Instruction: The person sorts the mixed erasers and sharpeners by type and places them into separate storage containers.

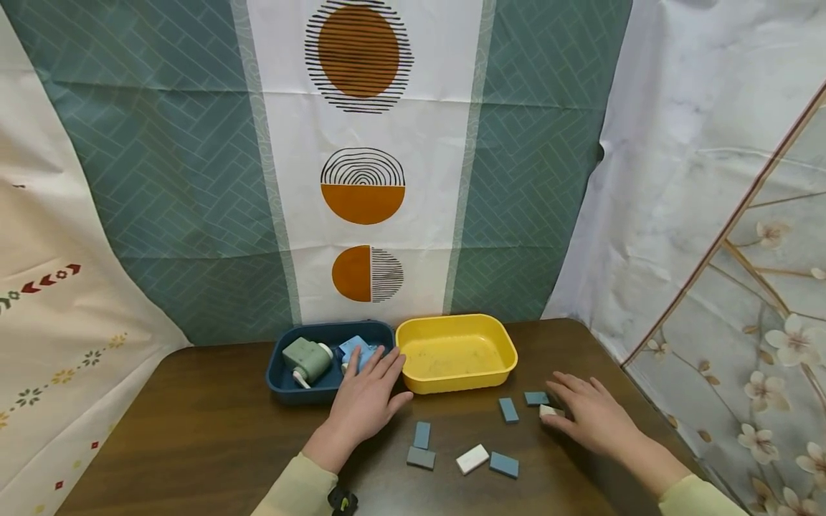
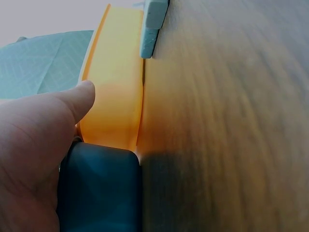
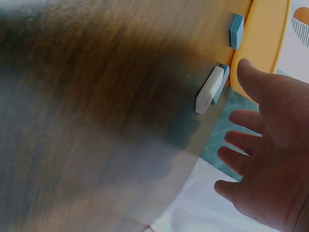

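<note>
Left hand, right hand: fingers extended, gripping nothing! The right wrist view bares a white block the head view partly hides.

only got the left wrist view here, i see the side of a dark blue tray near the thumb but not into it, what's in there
Observer: The head view shows a green piece and a light blue piece inside the dark blue tray.
Operator: ok and the right hand, is it gripping anything
Observer: No, its fingers are spread, near a white block.
Operator: any other white one on the table
Observer: Yes, a second white block lies beside a blue block.
</note>
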Tool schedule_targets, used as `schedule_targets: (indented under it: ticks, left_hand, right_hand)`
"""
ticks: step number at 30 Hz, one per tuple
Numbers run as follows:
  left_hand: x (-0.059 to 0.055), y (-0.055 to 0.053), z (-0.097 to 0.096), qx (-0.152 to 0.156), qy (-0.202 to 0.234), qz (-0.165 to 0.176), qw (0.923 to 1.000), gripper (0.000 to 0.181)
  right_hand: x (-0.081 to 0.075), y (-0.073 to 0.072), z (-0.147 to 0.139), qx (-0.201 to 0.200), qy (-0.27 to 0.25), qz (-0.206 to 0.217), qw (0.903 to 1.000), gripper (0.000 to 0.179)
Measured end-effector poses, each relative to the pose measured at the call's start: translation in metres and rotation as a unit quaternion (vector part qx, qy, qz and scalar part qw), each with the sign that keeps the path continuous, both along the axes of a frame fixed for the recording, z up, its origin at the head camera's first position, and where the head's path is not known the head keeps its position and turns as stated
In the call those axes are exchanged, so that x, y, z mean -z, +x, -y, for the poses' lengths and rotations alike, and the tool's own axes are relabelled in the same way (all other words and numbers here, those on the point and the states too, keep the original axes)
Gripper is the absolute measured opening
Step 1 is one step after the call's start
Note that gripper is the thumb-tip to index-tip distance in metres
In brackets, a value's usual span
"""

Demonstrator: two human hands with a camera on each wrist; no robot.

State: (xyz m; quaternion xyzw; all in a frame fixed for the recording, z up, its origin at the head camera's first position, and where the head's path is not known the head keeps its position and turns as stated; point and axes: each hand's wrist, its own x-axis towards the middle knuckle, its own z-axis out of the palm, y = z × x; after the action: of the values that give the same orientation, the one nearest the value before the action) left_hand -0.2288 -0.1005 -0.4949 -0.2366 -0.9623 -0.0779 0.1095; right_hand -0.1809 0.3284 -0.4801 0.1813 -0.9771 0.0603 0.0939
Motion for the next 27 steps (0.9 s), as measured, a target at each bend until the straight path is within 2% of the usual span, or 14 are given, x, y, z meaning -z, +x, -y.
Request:
schedule_targets:
  ticks: [17, 24, 27]
  left_hand:
    - [0.001, -0.001, 0.000, -0.003, -0.003, -0.001, 1.0000, 0.074]
    - [0.003, -0.001, 0.001, 0.002, 0.004, -0.005, 1.0000, 0.073]
    - [0.002, -0.001, 0.001, 0.005, 0.006, -0.008, 0.9999, 0.073]
  right_hand:
    - [0.012, 0.007, -0.011, 0.000, 0.017, 0.019, 0.9997, 0.044]
    - [0.016, 0.005, -0.011, -0.006, 0.012, 0.002, 0.9999, 0.029]
    - [0.016, 0.005, -0.011, -0.009, 0.011, -0.005, 0.9999, 0.027]
